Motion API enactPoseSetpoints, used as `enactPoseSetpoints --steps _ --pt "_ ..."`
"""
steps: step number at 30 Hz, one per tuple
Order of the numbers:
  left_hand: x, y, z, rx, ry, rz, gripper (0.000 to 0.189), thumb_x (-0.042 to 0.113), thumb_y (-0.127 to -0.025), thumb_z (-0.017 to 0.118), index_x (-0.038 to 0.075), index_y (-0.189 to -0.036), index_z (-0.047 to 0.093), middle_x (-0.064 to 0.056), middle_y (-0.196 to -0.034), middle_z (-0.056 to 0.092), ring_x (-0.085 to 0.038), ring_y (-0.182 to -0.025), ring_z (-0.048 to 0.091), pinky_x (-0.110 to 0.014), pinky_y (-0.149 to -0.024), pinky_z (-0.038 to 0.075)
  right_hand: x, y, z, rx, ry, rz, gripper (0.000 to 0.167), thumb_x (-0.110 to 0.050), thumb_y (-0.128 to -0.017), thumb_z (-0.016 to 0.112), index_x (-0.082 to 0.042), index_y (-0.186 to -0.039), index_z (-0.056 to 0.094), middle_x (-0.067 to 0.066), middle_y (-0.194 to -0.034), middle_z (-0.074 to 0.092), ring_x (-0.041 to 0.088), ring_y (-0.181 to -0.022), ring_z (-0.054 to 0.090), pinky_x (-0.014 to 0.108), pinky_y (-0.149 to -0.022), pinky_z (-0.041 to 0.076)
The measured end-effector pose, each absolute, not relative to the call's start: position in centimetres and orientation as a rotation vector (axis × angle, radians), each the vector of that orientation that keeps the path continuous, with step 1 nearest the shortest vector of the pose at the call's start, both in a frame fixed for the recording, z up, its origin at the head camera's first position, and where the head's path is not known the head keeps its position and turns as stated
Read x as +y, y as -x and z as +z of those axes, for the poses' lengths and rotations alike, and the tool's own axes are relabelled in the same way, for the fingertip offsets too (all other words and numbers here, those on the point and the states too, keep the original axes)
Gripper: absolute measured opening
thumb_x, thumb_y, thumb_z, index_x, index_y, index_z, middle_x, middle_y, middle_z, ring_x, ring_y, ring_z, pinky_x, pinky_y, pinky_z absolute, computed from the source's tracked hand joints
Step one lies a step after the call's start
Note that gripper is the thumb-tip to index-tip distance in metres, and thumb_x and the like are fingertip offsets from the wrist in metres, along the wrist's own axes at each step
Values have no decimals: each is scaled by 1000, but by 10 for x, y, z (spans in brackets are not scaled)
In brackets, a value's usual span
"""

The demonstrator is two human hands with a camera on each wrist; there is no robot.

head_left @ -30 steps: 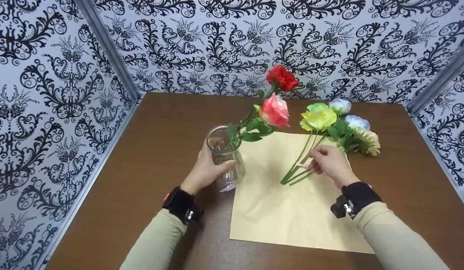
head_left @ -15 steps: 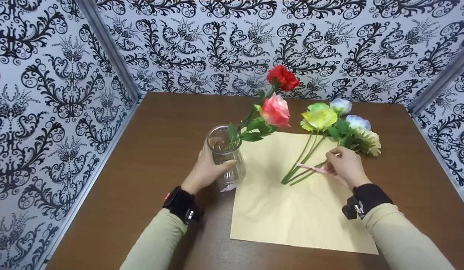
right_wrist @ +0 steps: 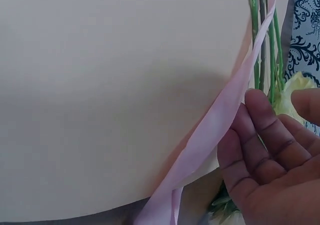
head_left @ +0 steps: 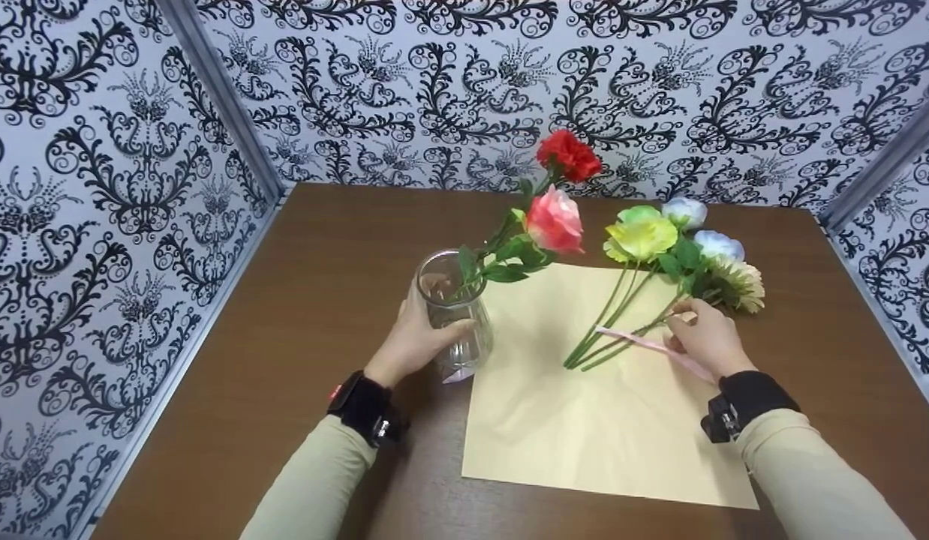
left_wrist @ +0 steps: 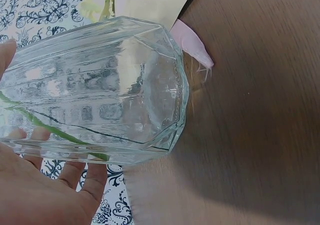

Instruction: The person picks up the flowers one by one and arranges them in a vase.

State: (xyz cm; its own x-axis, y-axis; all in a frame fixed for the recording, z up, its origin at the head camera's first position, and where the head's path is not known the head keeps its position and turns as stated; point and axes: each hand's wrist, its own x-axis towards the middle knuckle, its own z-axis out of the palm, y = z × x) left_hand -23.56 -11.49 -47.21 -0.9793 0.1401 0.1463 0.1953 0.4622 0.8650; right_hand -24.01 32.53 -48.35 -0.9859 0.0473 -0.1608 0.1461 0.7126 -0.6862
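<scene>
My left hand [head_left: 416, 337] grips a clear glass vase [head_left: 472, 341], fingers and thumb curled round its side. A red carnation [head_left: 568, 155] and a pink rose [head_left: 554, 221] lean out of the vase to the right; a green stem [left_wrist: 60, 133] shows through the glass. My right hand [head_left: 708, 337] is beside a pink ribbon [head_left: 644, 343] lying across several flower stems [head_left: 603, 330]. In the right wrist view its fingers [right_wrist: 270, 127] are loosely bent right by the ribbon and stems, the thumb apart from them.
Under the stems lies a sheet of cream paper [head_left: 584, 435] on the brown table [head_left: 284, 315]. Yellow-green [head_left: 641, 234], pale blue [head_left: 720, 245] and cream [head_left: 741, 283] flower heads rest at its back right. A pink ribbon end [left_wrist: 192, 44] shows by the vase base. Patterned walls surround the table.
My right hand has moved right, away from the lower stems, uncovering the pink ribbon that now shows across them. My left hand and the vase have stayed in place.
</scene>
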Motion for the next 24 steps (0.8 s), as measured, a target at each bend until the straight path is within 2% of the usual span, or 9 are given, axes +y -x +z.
enactPoseSetpoints --steps 5,10,13,14,17,20,24 --pt "-115 235 -472 -2637 297 -1576 85 39 -79 87 17 -145 39 -5 -137 55 -27 -129 45 -49 -114 32 330 240 -486 2754 -105 -1096 54 -24 -105 49 8 -147 40 22 -102 71 23 -87 73 28 -77 52" --pt "-114 235 -472 -2617 316 -1593 84 37 -79 88 15 -144 41 -6 -135 57 -25 -128 49 -47 -113 35 335 239 -487 2737 -3 -1024 63 -25 -106 50 6 -156 29 25 -107 67 33 -97 70 44 -89 51" --pt "-114 236 -472 -2627 305 -1584 86 37 -78 88 15 -145 40 -6 -136 56 -26 -129 47 -47 -114 34 336 238 -487 2709 56 -979 66 -25 -106 50 5 -158 23 38 -131 55 50 -120 57 59 -103 43" --pt "-114 236 -472 -2634 297 -1577 86 38 -78 88 16 -146 40 -5 -136 56 -26 -129 46 -48 -114 34 336 237 -487 2690 67 -978 66 -25 -107 50 4 -159 22 39 -134 51 52 -124 52 60 -105 40" --pt "-114 236 -472 -2656 274 -1563 86 41 -77 88 17 -145 40 -4 -137 55 -27 -129 43 -50 -113 32 333 234 -486 2646 97 -977 65 -23 -107 49 6 -158 21 40 -138 46 52 -127 46 58 -105 39" --pt "-114 236 -472 -2673 258 -1549 85 42 -77 87 18 -144 41 -3 -137 56 -28 -127 42 -51 -111 32 331 232 -487 2640 101 -987 61 -22 -106 49 7 -156 28 32 -124 53 40 -112 52 48 -94 43" --pt "-114 236 -473 -2679 250 -1537 84 41 -78 87 19 -144 41 -5 -137 55 -29 -128 42 -51 -112 32 332 231 -490 2701 105 -998 49 -21 -107 50 9 -144 44 30 -120 59 35 -105 61 42 -87 48"
